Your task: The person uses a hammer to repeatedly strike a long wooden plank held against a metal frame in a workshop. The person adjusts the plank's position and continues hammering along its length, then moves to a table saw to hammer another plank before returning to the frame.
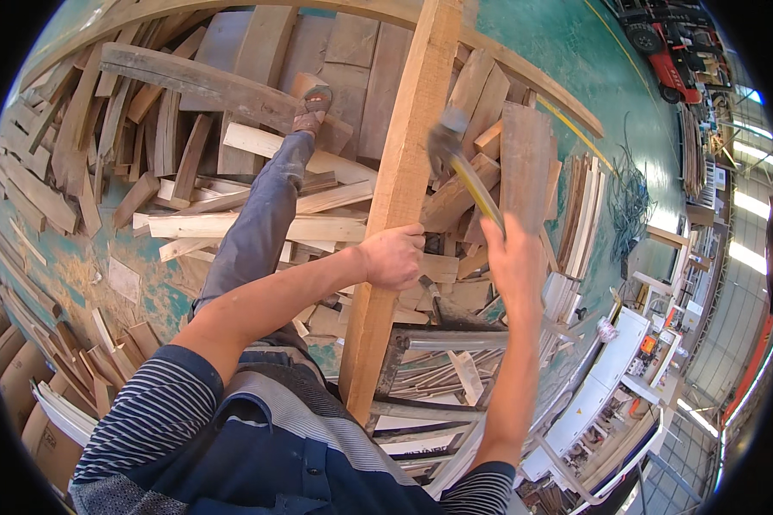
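Observation:
A long, squared wooden beam (401, 163) runs from near my waist up past the top of the view. My left hand (392, 256) is closed against it, fingers curled at its right edge; whether something small is pinched there is hidden. In my right hand (515, 262) is a hammer (474, 183), gripped by its yellow-and-dark handle. Motion blurs the hammer's head, which is raised just right of the beam, above my left hand. Below the right hand, a dark metal frame (442, 339) stands close to the beam.
My leg (262, 215) stretches forward, its shoe among scrap boards (258, 227). Loose timber offcuts (43, 184) heap up at the left. A wide plank (526, 163) lies right of the hammer. Tangled dark cable (634, 202) and white machinery (605, 365) are farther right; a red forklift (672, 77) stands far off.

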Tool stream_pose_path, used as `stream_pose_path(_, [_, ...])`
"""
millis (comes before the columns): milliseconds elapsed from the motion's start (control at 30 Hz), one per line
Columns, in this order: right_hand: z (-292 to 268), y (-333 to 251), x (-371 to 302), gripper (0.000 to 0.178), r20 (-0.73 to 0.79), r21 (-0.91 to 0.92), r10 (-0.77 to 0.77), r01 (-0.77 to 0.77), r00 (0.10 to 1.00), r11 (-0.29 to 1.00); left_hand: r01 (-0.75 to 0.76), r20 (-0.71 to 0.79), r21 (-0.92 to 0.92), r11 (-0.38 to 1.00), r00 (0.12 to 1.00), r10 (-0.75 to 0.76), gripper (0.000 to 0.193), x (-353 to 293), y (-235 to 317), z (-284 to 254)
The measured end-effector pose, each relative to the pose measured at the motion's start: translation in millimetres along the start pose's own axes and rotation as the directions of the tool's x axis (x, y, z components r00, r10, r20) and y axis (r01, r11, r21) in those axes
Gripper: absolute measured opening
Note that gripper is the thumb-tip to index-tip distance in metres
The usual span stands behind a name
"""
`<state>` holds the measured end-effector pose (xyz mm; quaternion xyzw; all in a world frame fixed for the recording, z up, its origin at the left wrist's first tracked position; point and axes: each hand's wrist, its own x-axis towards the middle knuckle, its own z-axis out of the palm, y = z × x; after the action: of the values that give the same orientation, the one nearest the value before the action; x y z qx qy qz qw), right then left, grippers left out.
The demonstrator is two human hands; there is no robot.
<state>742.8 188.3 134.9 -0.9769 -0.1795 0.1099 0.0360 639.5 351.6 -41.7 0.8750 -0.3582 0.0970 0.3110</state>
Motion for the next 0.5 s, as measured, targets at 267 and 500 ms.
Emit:
stream_pose_path(267, [-37, -97, 81, 0.034, 0.171, -0.314, -0.291, 0.332, 0.941, 0.889, 0.022, 0.031, -0.013, 1.0, 0.999, -0.021, 0.028, -2, 0, 3])
stream_pose_path(500, [-30, -81, 84, 0.036, 0.175, -0.317, -0.292, 0.335, 0.94, 0.887, 0.013, 0.025, 0.007, 1.0, 1.0, -0.013, 0.026, -2, 2, 4])
